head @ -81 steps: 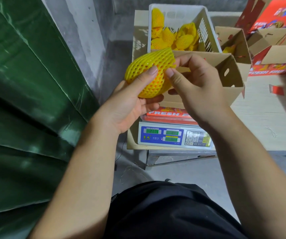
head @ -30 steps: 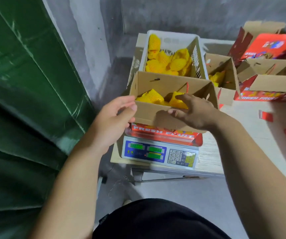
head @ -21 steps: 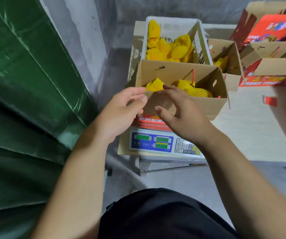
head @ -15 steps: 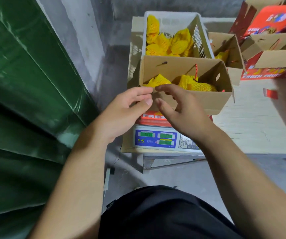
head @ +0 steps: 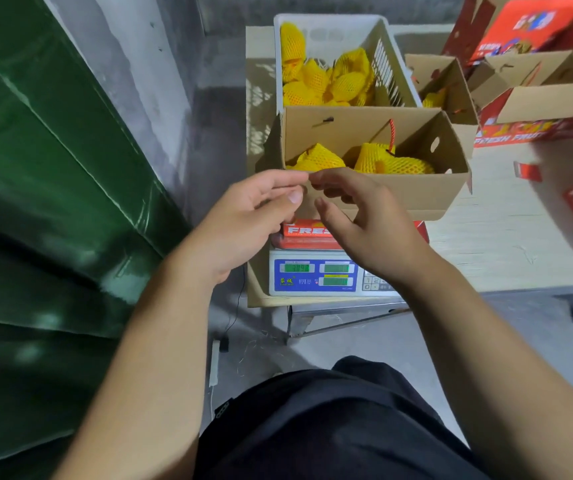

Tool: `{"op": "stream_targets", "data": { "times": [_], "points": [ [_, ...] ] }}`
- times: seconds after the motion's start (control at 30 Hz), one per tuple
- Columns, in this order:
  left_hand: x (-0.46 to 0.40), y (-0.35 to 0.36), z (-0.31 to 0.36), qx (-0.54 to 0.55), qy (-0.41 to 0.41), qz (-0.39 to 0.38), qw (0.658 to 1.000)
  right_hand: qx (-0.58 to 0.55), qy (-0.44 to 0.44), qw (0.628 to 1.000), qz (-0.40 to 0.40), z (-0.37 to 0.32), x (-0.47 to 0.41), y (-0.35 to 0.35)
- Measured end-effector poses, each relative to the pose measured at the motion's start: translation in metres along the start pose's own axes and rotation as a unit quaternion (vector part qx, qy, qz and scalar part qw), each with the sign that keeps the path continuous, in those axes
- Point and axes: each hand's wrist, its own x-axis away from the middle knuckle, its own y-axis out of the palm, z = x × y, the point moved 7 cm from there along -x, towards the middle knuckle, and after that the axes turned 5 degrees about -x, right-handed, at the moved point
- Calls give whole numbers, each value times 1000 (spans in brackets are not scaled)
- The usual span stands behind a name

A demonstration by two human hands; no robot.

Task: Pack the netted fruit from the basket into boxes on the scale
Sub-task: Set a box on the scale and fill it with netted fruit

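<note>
Both hands [head: 243, 220] now off corrugated cardboard box [head: 416, 195], mesh-netted fruit [head: 396, 161] inside.

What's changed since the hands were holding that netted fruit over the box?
The fruit has been let go; netted fruit lies in the box on the scale. Both hands, left and right, now meet empty at the near wall. Basket unchanged.

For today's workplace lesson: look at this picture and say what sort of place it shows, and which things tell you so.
Probably a small fruit packing station in a storeroom or warehouse. A weighing scale carries an open cardboard box of netted fruit, a white basket behind holds more, and printed fruit cartons wait on the table.
</note>
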Motion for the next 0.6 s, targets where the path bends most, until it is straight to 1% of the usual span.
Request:
{"op": "stream_targets", "data": {
  "times": [0.13,0.23,0.4,0.47,0.6],
  "points": [
    [-7,-5,2,6,16,-4,1000,-17,-7,1000,10,0,-7,-2],
    [-17,-8,8,37,34,-3,999,-25,-20,999,15,-3,-18,-5],
    [-43,-5,14,100,40,12,994,-43,-50,997,32,-3,-43,-17],
    [-59,-5,24,97,51,16,994,-48,-58,997,35,5,-61,-28],
    [-120,-11,52,39,71,25,996,-28,-57,997,34,41,-130,-69]
  ]
}}
